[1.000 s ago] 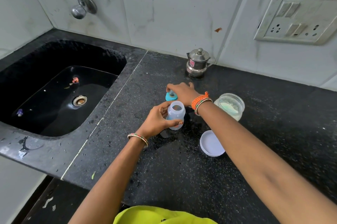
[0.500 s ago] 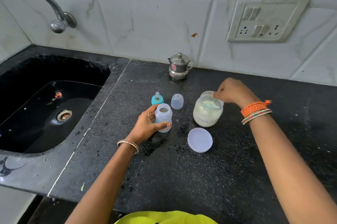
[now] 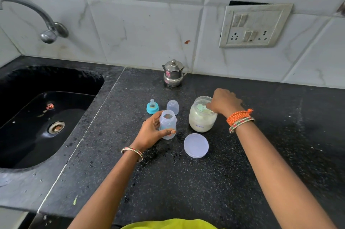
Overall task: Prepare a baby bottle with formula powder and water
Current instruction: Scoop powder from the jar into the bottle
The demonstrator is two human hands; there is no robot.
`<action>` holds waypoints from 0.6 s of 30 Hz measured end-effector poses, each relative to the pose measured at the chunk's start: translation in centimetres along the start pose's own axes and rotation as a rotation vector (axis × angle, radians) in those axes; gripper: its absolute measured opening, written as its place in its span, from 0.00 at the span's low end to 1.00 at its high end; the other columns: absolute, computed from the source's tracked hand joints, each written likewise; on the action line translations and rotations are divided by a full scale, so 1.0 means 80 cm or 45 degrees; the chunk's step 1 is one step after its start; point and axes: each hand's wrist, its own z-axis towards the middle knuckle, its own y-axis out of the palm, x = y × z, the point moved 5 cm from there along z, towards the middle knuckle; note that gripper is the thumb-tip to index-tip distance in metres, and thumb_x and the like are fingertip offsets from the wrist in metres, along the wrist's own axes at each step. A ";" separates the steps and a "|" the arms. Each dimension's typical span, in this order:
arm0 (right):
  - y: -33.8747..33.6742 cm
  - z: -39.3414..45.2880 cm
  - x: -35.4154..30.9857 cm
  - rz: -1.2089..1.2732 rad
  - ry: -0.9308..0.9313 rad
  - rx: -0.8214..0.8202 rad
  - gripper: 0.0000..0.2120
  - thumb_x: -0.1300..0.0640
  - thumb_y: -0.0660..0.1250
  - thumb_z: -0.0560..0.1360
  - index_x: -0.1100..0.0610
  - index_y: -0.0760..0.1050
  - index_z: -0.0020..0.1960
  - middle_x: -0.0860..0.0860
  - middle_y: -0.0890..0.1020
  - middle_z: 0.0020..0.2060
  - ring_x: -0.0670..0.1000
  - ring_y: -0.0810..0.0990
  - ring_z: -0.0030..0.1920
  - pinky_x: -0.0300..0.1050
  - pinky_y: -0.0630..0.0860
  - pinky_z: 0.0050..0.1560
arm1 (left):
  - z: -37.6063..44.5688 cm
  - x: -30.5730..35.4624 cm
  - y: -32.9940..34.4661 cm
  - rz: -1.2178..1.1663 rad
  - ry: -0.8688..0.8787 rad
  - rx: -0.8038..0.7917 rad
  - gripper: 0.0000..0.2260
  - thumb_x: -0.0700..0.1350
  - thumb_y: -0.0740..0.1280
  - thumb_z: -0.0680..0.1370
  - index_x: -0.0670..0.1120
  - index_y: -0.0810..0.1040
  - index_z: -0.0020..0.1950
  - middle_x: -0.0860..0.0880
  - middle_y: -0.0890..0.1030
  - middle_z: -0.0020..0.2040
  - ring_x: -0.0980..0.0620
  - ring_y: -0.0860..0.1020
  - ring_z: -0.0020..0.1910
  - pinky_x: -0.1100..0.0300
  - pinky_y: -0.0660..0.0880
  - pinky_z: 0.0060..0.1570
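Standing upright on the black speckled bench (image 3: 186, 191), the clear baby bottle (image 3: 167, 124) is uncapped, its mouth wide open. The left hand (image 3: 152, 131) has it in a firm grip, fingers behind and thumb curled across the front. Just beyond sit the blue-ringed teat (image 3: 152, 107) and a clear dome cap (image 3: 172, 107). To the right, the formula jar (image 3: 201, 118) stands open, pale powder inside, its round lid (image 3: 196, 145) lying flat in front. The right hand (image 3: 224, 103) dips curled fingers into the jar mouth; what they pinch, I cannot tell.
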 end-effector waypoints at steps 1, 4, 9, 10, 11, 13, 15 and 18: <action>-0.003 -0.003 -0.001 0.012 -0.042 0.110 0.14 0.53 0.66 0.75 0.60 0.74 0.57 0.59 0.74 0.59 0.63 0.70 0.63 0.63 0.68 0.63 | 0.001 0.001 0.000 0.005 0.002 0.007 0.27 0.38 0.77 0.67 0.51 0.71 0.62 0.59 0.78 0.57 0.67 0.78 0.55 0.73 0.73 0.53; -0.004 -0.015 -0.002 0.174 -0.163 0.336 0.09 0.55 0.64 0.76 0.58 0.78 0.53 0.57 0.75 0.57 0.61 0.72 0.60 0.60 0.71 0.59 | 0.006 0.008 0.000 0.047 0.026 0.032 0.27 0.39 0.78 0.66 0.51 0.72 0.62 0.56 0.79 0.56 0.64 0.78 0.55 0.70 0.74 0.55; -0.005 -0.019 0.003 0.042 -0.211 0.553 0.09 0.54 0.66 0.75 0.57 0.81 0.51 0.55 0.77 0.57 0.58 0.71 0.61 0.57 0.69 0.61 | 0.018 0.021 -0.005 0.093 0.071 0.055 0.26 0.41 0.79 0.64 0.51 0.75 0.59 0.58 0.81 0.54 0.62 0.78 0.56 0.64 0.72 0.59; -0.003 -0.019 0.002 -0.023 -0.216 0.548 0.10 0.54 0.66 0.75 0.57 0.81 0.52 0.55 0.76 0.58 0.57 0.70 0.62 0.57 0.68 0.62 | 0.020 0.023 -0.004 0.088 0.073 0.050 0.26 0.42 0.79 0.64 0.51 0.75 0.59 0.57 0.81 0.55 0.61 0.78 0.56 0.63 0.72 0.60; -0.001 -0.018 0.000 -0.052 -0.221 0.521 0.10 0.54 0.66 0.75 0.58 0.80 0.52 0.55 0.76 0.58 0.57 0.69 0.63 0.58 0.66 0.64 | 0.021 0.023 -0.004 0.079 0.071 0.048 0.26 0.42 0.79 0.64 0.51 0.75 0.59 0.57 0.81 0.55 0.61 0.78 0.56 0.63 0.72 0.60; 0.004 -0.015 -0.001 0.039 -0.213 0.443 0.08 0.55 0.67 0.75 0.58 0.80 0.49 0.55 0.76 0.58 0.58 0.68 0.65 0.61 0.62 0.67 | 0.022 0.023 -0.004 0.060 0.065 0.056 0.27 0.42 0.79 0.64 0.50 0.76 0.61 0.56 0.81 0.55 0.59 0.79 0.56 0.61 0.73 0.60; 0.008 -0.014 -0.001 0.213 -0.185 0.372 0.06 0.55 0.68 0.74 0.58 0.80 0.45 0.54 0.77 0.56 0.58 0.68 0.65 0.63 0.59 0.69 | 0.023 0.021 -0.004 0.052 0.051 0.064 0.28 0.42 0.79 0.64 0.48 0.75 0.62 0.55 0.82 0.55 0.58 0.79 0.56 0.59 0.73 0.60; 0.010 -0.015 0.006 0.444 -0.119 0.301 0.11 0.53 0.69 0.73 0.60 0.82 0.39 0.53 0.82 0.47 0.58 0.73 0.60 0.59 0.63 0.65 | 0.020 0.020 -0.004 0.053 0.034 0.047 0.27 0.41 0.79 0.65 0.48 0.75 0.62 0.55 0.81 0.55 0.59 0.79 0.56 0.58 0.74 0.61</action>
